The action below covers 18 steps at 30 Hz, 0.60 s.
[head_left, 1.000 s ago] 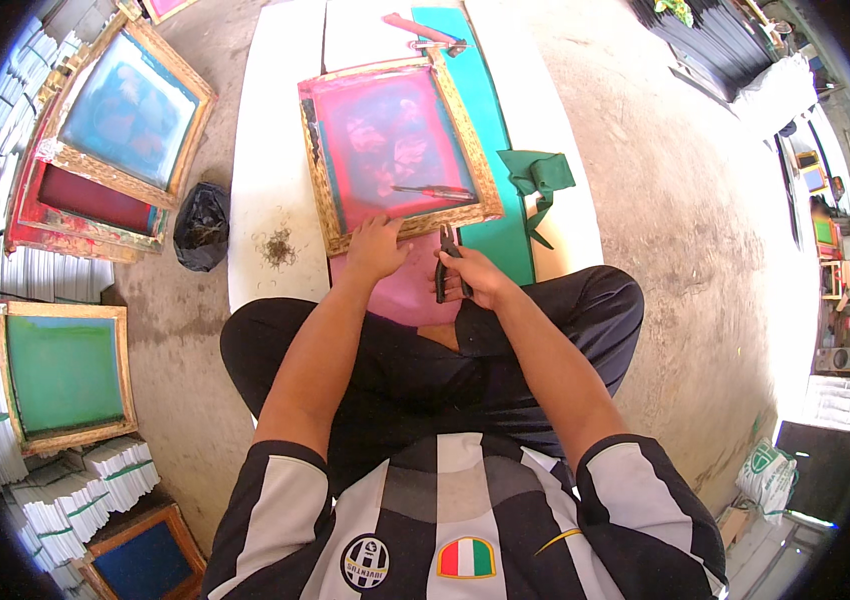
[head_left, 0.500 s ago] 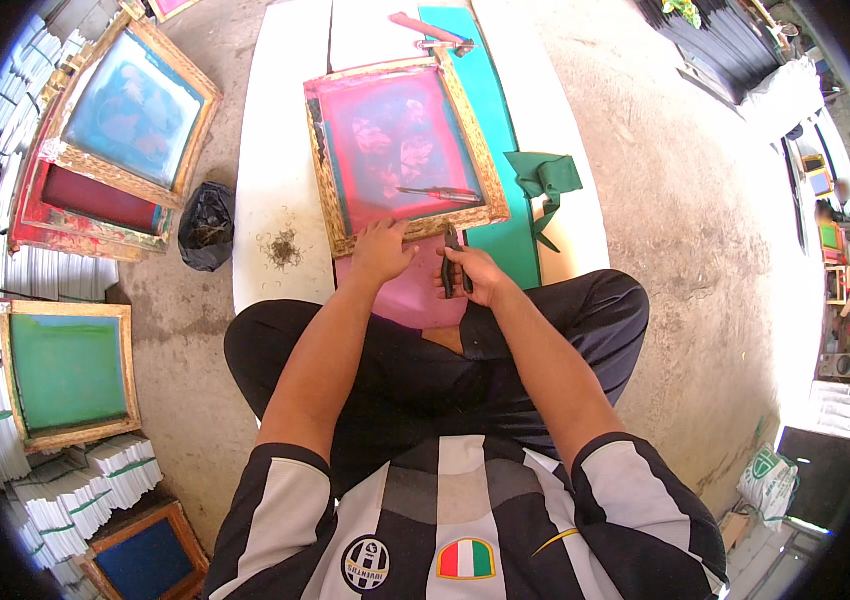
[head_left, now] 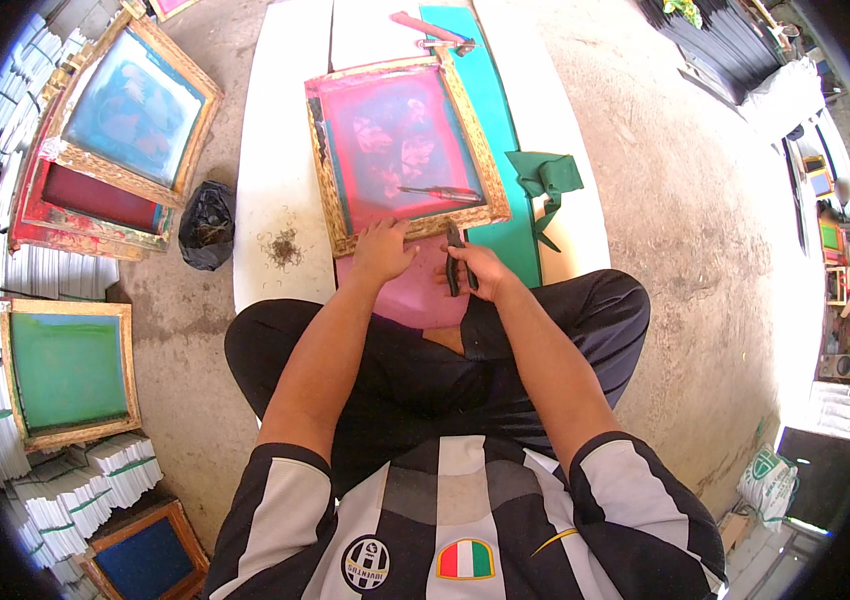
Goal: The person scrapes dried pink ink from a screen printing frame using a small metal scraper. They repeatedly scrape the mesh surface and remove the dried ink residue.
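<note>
Left forearm (head_left: 317,345) and right forearm (head_left: 557,350) angled inward, left hand (head_left: 382,252) palm down, right hand (head_left: 482,270) curled in a grip

The tabletop (head_left: 280,150) is white, with a teal strip (head_left: 497,105) running toward its far edge and a pink sheet (head_left: 410,299) at its near edge. The frame (head_left: 482,150) is tan wood mottled with brown; its mesh (head_left: 385,140) has a bright pink border around a bluish-mauve panel with pale leaf-like shapes. The screwdriver (head_left: 460,194) has a red handle, the pliers (head_left: 453,276) are black, and the cloth (head_left: 553,172) by the right edge is dark green. Black and white stripes cover the shirt (head_left: 462,480).
</note>
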Tool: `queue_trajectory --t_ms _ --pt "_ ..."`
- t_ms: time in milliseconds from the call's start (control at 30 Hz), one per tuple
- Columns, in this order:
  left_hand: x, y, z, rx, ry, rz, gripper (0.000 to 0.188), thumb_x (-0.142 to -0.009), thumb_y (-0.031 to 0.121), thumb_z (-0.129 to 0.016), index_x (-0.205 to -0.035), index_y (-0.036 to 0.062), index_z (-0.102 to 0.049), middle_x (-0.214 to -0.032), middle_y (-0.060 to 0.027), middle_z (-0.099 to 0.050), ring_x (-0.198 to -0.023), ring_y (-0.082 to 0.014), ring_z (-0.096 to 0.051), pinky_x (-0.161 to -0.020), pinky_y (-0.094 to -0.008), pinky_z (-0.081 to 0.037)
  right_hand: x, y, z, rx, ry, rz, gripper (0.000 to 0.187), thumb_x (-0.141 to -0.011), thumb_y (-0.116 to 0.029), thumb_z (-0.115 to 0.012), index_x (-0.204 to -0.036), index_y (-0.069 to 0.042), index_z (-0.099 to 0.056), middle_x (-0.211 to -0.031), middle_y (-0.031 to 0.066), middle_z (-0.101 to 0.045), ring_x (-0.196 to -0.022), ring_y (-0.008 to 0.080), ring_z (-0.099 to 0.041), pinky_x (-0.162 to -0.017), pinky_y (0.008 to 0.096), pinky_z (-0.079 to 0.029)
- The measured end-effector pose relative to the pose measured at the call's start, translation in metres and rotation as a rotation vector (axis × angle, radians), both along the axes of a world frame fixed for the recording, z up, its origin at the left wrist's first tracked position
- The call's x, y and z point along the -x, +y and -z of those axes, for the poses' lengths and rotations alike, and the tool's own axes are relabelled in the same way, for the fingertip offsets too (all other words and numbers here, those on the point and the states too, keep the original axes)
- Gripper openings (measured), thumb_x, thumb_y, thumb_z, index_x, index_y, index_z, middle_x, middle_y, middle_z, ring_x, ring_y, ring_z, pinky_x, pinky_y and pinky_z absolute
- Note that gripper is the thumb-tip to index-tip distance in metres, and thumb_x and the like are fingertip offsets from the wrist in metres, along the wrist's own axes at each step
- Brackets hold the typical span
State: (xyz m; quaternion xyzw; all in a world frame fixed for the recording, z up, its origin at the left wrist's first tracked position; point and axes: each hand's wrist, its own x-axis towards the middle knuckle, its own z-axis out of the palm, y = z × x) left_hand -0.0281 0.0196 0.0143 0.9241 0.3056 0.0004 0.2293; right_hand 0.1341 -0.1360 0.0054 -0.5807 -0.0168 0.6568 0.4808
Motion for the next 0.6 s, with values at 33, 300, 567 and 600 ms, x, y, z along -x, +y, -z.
queue_trajectory --t_ms 33,300,567,600 --pt "0.000 0.000 0.000 0.005 -0.001 -0.003 0.057 -0.086 0.038 -0.070 -0.134 0.0107 -0.058 -0.137 -0.0205 -0.055 -0.124 -0.0428 -0.054 -0.106 -0.0533 -0.042 0.000 0.000 0.001 0.011 0.028 0.028 0.028 -0.103 -0.027 -0.053 -0.121 -0.006 -0.054 -0.091 0.0144 -0.068 -0.077 0.0289 -0.071 -0.059 0.0436 -0.059" --pt "0.001 -0.001 0.003 -0.006 -0.005 -0.019 0.057 -0.086 0.039 -0.069 -0.134 0.0112 -0.058 -0.135 -0.0210 -0.057 -0.124 -0.0426 -0.054 -0.106 -0.0542 -0.042 0.019 0.008 0.011 0.114 -0.052 0.135 0.022 -0.095 -0.027 -0.064 -0.100 -0.006 -0.062 -0.074 0.0096 -0.061 -0.056 0.0216 -0.059 -0.046 0.0383 -0.047" --pt "-0.002 -0.001 -0.002 0.027 0.029 -0.025 0.057 -0.085 0.039 -0.069 -0.135 0.0119 -0.058 -0.133 -0.0213 -0.058 -0.123 -0.0441 -0.054 -0.106 -0.0550 -0.041 0.035 0.018 0.023 0.179 -0.272 0.185 0.017 -0.090 -0.021 -0.062 -0.091 -0.005 -0.058 -0.066 0.0077 -0.056 -0.050 0.0197 -0.054 -0.044 0.0377 -0.043" --pt "-0.003 -0.001 0.001 0.008 0.015 -0.029 0.056 -0.085 0.039 -0.070 -0.133 0.0112 -0.059 -0.131 -0.0200 -0.059 -0.122 -0.0428 -0.055 -0.105 -0.0544 -0.042 0.035 0.019 0.024 0.187 -0.283 0.188 0.016 -0.090 -0.021 -0.062 -0.091 -0.005 -0.058 -0.066 0.0079 -0.056 -0.050 0.0197 -0.054 -0.044 0.0378 -0.043"
